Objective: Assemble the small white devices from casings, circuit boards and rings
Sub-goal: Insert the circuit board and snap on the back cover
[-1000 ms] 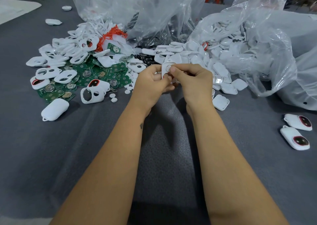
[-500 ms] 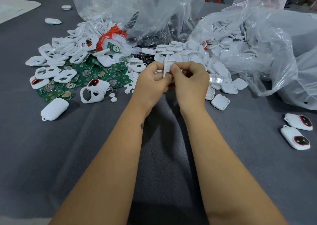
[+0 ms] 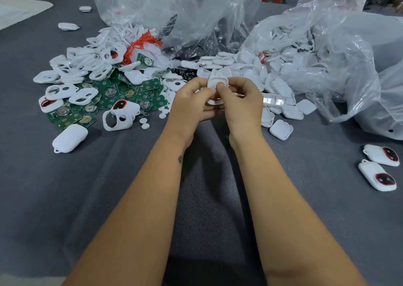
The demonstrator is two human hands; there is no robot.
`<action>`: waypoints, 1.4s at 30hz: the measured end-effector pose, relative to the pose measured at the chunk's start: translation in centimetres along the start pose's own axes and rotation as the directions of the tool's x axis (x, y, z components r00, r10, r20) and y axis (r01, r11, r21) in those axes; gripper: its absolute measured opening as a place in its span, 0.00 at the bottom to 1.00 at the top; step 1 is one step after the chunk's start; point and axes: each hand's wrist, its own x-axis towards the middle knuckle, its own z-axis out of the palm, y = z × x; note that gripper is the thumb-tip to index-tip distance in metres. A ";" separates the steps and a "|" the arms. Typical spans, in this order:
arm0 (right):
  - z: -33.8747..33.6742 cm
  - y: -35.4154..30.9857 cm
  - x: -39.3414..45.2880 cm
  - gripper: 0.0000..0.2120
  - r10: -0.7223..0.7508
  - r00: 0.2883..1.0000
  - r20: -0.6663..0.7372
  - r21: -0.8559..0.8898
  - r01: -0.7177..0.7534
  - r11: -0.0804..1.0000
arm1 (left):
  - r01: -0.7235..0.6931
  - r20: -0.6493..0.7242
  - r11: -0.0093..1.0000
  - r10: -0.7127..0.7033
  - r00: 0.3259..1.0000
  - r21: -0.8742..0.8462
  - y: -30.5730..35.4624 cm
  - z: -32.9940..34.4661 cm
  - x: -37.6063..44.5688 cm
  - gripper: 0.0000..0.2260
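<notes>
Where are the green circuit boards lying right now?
In the head view, the green circuit boards lie heaped on the left, among white casings with holes, left of the left hand.

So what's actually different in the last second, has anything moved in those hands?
Barely. Both hands, left and right, still pinch the small white plastic casing; the right thumb has shifted a little on its face, and the hands sit slightly closer together. The green circuit boards, white ring-shaped casings and two finished devices lie unmoved.
</notes>
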 end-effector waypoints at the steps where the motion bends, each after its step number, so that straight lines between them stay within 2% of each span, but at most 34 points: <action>1: -0.1 -0.1 0.1 0.05 0.019 0.999 0.031 0.011 -0.019 1.000 | -0.001 -0.004 1.000 0.001 1.000 0.015 0.0 -0.1 0.0 0.08; 5: -0.6 -0.2 0.2 0.04 0.019 0.998 0.065 0.005 -0.019 1.000 | -0.020 -0.040 0.992 0.025 0.999 0.125 -0.4 0.0 0.1 0.07; 10: -0.8 -0.2 0.3 0.02 -0.031 0.996 0.078 -0.040 0.035 0.999 | -0.148 -0.100 0.933 0.190 0.977 0.328 -0.8 -0.4 0.3 0.06; 14: -1.2 -0.4 0.4 0.01 -0.013 0.990 0.142 -0.033 0.018 0.999 | -0.115 -0.118 0.947 0.156 0.981 0.298 -0.8 -0.4 0.3 0.08; 18: -1.5 -0.6 0.5 0.07 0.038 0.978 0.207 -0.001 -0.039 0.999 | -0.069 -0.142 0.955 0.114 0.983 0.290 -0.8 -0.5 0.6 0.08; 24: -1.5 -0.5 0.4 0.03 0.001 0.978 0.207 -0.039 0.008 0.999 | -0.079 -0.133 0.941 0.129 0.983 0.329 -0.8 -0.3 0.4 0.09; 29: -1.7 -0.3 0.6 0.03 -0.020 0.961 0.274 -0.123 0.055 0.991 | -0.077 -0.146 0.933 0.135 0.980 0.351 -0.9 -0.3 0.2 0.08; 42: -1.2 0.2 0.6 0.10 -0.092 0.977 0.192 -0.236 0.137 0.962 | -0.064 -0.174 0.886 0.160 0.972 0.459 -1.2 -0.2 0.3 0.09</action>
